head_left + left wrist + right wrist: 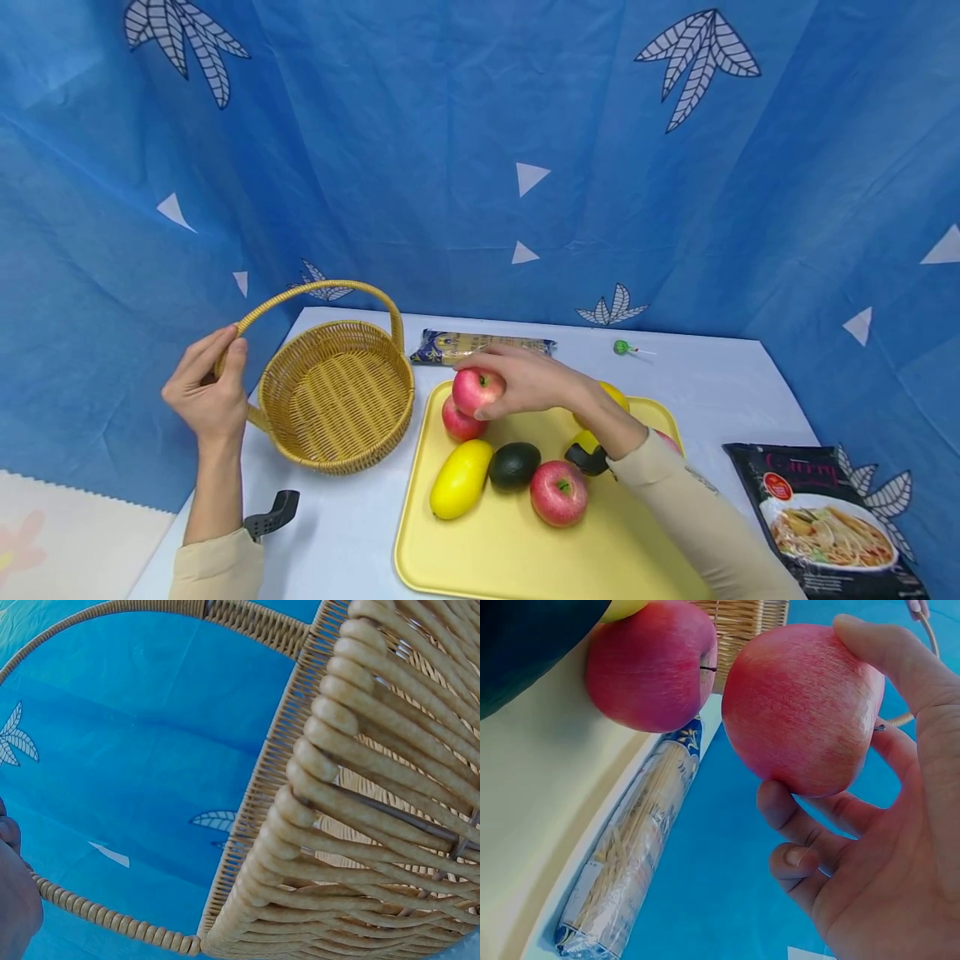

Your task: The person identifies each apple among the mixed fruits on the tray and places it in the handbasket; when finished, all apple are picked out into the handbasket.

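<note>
My left hand [212,387] grips the arched handle of a wicker basket [279,450] on its left side. The basket stands upright on the table and nothing lies in it; its woven side fills much of the left wrist view. Above the far left part of a yellow tray [480,560], my right hand [525,379] holds a red apple [799,712] between thumb and fingers. A second red apple [649,667] sits on the tray just below the held one. Close by lie a yellow mango [461,479], a dark green avocado [514,466] and another red apple [558,493].
More fruit, including a yellow piece [615,396], is partly hidden behind my right forearm. A noodle packet [438,346] lies behind the tray. Farther right are a green lollipop [622,347] and a black curry bag [817,508]. Blue curtain [465,167] encloses the table.
</note>
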A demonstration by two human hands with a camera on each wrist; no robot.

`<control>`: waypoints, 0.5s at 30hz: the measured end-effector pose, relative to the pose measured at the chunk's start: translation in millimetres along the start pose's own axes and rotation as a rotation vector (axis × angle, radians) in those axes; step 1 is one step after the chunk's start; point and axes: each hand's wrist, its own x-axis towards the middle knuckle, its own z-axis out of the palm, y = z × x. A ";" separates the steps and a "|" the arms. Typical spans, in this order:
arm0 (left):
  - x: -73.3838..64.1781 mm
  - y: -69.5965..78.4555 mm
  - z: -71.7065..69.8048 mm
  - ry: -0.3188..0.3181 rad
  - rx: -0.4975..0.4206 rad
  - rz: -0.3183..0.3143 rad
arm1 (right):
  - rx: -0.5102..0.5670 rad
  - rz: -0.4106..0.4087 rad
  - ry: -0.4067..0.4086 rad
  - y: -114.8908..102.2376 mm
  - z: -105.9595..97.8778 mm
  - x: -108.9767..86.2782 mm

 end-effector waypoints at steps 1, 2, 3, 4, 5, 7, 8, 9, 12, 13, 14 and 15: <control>0.0 -0.1 0.1 -0.001 0.003 0.000 | -0.001 -0.003 0.001 -0.6 0.2 0.7; 0.0 -0.2 0.2 -0.001 0.006 0.000 | -0.003 -0.005 0.001 -1.2 0.4 1.3; 0.0 -0.3 0.3 -0.001 0.009 -0.001 | -0.001 -0.006 0.001 -1.9 0.4 1.9; 0.0 -0.3 0.4 -0.001 0.012 0.000 | -0.004 -0.005 0.002 -2.7 0.5 2.4; 0.0 -0.2 0.5 0.000 0.013 0.000 | -0.005 -0.004 0.001 -3.3 0.6 3.0; 0.0 -0.1 1.0 0.003 0.012 0.002 | 0.005 -0.003 0.000 -4.7 0.9 4.2; -0.1 0.0 1.3 0.005 0.011 0.004 | 0.005 0.000 0.000 -5.4 0.9 4.8; -0.1 0.0 1.6 0.007 0.009 0.005 | 0.011 0.001 -0.001 -6.3 0.8 5.4; -0.1 0.3 2.2 0.013 -0.001 0.007 | 0.017 0.004 -0.004 -9.4 0.4 7.3; -0.2 0.3 2.4 0.014 -0.004 0.007 | 0.016 0.004 -0.006 -10.4 0.4 7.9; -0.1 0.3 2.4 0.013 -0.004 0.006 | 0.013 0.003 -0.007 -11.4 0.6 8.6; -0.1 0.3 2.4 0.012 -0.005 0.004 | 0.012 -0.001 -0.007 -12.4 0.7 9.2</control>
